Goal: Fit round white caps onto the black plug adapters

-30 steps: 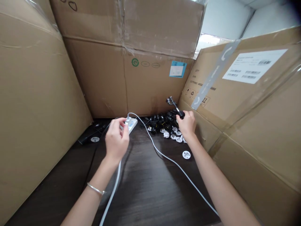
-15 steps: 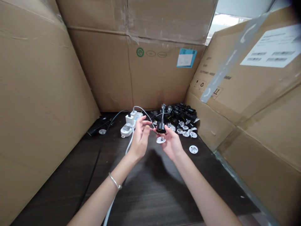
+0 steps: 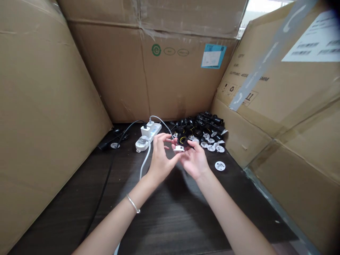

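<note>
My right hand [image 3: 195, 161] has its fingers curled round a small black cup-shaped lamp housing [image 3: 182, 141]. The housing's mouth faces me, with a yellow wire inside the rim. Just below that mouth is a small white round circuit board [image 3: 178, 148], tilted almost edge-on, with a white block on top. From the left, my left hand [image 3: 162, 156] comes in with its fingers curved and apart. Its thumb tip lies at the board's lower edge; whether it presses on the board is hard to see. Part of the housing is hidden behind my right fingers.
Behind my hands lies a heap of black lamp housings [image 3: 209, 122] with white round boards. One loose board [image 3: 220, 165] lies nearer, on the right. A white power strip [image 3: 148, 136] with plugs and cables stands left. Cardboard boxes [image 3: 186, 85] enclose the dark table [image 3: 170, 219].
The lamp housing has tipped so that its mouth and yellow wire face me. The white board has turned nearly edge-on and moved up. My left thumb has moved right to the board.
</note>
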The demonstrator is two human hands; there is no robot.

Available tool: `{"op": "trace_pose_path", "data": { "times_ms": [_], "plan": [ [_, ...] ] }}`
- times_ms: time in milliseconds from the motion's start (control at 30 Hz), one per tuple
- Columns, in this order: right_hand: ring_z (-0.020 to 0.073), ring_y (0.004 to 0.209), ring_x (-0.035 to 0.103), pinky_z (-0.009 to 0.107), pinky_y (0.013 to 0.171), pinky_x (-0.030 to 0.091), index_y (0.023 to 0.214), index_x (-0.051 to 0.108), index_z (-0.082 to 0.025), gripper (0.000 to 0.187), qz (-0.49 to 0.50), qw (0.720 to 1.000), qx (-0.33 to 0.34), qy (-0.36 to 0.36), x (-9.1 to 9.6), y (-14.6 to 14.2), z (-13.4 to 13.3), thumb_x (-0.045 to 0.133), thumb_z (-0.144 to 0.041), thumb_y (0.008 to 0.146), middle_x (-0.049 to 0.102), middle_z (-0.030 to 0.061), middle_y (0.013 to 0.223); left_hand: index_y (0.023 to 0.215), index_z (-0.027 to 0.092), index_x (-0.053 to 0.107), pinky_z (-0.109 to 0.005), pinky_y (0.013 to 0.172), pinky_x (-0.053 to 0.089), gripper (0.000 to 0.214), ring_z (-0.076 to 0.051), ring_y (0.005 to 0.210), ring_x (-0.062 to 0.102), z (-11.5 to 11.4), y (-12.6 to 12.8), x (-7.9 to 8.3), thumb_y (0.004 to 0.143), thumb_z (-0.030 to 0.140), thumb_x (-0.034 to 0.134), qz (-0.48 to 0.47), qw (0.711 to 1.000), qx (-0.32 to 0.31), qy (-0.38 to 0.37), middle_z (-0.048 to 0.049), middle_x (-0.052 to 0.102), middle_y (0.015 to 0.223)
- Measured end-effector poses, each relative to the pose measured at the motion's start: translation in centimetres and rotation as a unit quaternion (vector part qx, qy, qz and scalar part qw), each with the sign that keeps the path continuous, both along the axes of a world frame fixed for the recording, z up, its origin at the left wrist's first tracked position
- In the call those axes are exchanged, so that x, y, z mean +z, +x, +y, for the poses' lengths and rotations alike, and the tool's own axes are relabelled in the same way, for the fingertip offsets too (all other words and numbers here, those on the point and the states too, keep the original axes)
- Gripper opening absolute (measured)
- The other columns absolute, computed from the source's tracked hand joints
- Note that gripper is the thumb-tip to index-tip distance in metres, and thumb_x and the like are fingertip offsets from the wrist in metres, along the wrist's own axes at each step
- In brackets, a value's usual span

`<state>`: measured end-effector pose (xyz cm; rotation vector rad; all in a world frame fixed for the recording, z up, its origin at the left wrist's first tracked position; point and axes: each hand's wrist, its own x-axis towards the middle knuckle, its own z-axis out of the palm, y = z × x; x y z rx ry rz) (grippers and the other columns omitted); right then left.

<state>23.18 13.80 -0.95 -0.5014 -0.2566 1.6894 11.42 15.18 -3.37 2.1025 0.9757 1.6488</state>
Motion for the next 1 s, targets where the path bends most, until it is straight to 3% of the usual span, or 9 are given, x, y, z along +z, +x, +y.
{"op": "trace_pose_path", "data": {
  "times_ms": [167, 333, 533, 800, 1000],
  "plan": [
    [0.0167, 0.083, 0.062, 0.024, 0.071, 0.054, 0.082, 0.062, -0.009, 0.015, 0.002, 0.999, -0.006, 0.031, -0.4, -0.7, -0.1, 0.049, -0.012, 0.074, 0.065, 0.0089, 0.087, 0.109, 0.019, 0.041, -0.029, 0.071, 0.048, 0.051, -0.014, 0.088, 0.049, -0.5, 0.1, -0.1, 0.066, 0.018, 0.067, 0.044, 0.995, 0.068, 0.051, -0.0078, 0.039, 0.11],
    [0.0106, 0.071, 0.062, 0.016, 0.064, 0.053, 0.073, 0.061, -0.013, 0.009, -0.005, 0.999, -0.011, 0.048, -0.8, -0.6, 0.1, 0.054, -0.008, 0.071, 0.066, 0.0049, 0.081, 0.101, 0.018, 0.046, -0.026, 0.073, 0.05, 0.032, -0.013, 0.09, 0.051, -0.3, 0.0, 0.1, 0.073, 0.012, 0.059, -0.012, 0.998, 0.03, 0.056, -0.0053, 0.046, 0.1],
    [0.015, 0.073, 0.061, 0.027, 0.075, 0.053, 0.075, 0.06, -0.011, 0.012, -0.001, 0.999, 0.008, 0.042, -0.8, -0.2, -0.1, 0.054, -0.008, 0.065, 0.066, 0.0075, 0.079, 0.107, 0.019, 0.053, -0.028, 0.077, 0.05, 0.03, -0.014, 0.092, 0.053, 0.0, -0.6, 0.9, 0.077, 0.019, 0.059, -0.057, 0.998, -0.009, 0.024, -0.0058, 0.052, 0.103],
    [0.0111, 0.061, 0.056, 0.025, 0.069, 0.051, 0.065, 0.056, -0.014, 0.008, -0.017, 1.0, 0.009, 0.01, -0.6, -0.6, -0.4, 0.056, -0.007, 0.061, 0.063, 0.0049, 0.072, 0.1, 0.02, 0.061, -0.028, 0.074, 0.047, 0.026, -0.014, 0.087, 0.052, -0.2, -0.8, 1.4, 0.075, 0.024, 0.063, -0.01, 0.999, -0.029, 0.027, -0.0041, 0.057, 0.094],
    [0.0101, 0.056, 0.052, 0.027, 0.068, 0.049, 0.06, 0.054, -0.015, 0.007, -0.014, 1.0, 0.016, 0.021, -0.6, -0.5, -0.5, 0.057, -0.008, 0.061, 0.059, 0.0009, 0.062, 0.099, 0.021, 0.062, -0.026, 0.073, 0.047, 0.026, -0.015, 0.094, 0.052, -0.4, -0.8, 2.0, 0.073, 0.025, 0.064, -0.018, 0.999, -0.032, 0.021, -0.0053, 0.053, 0.102]
  ]
}}
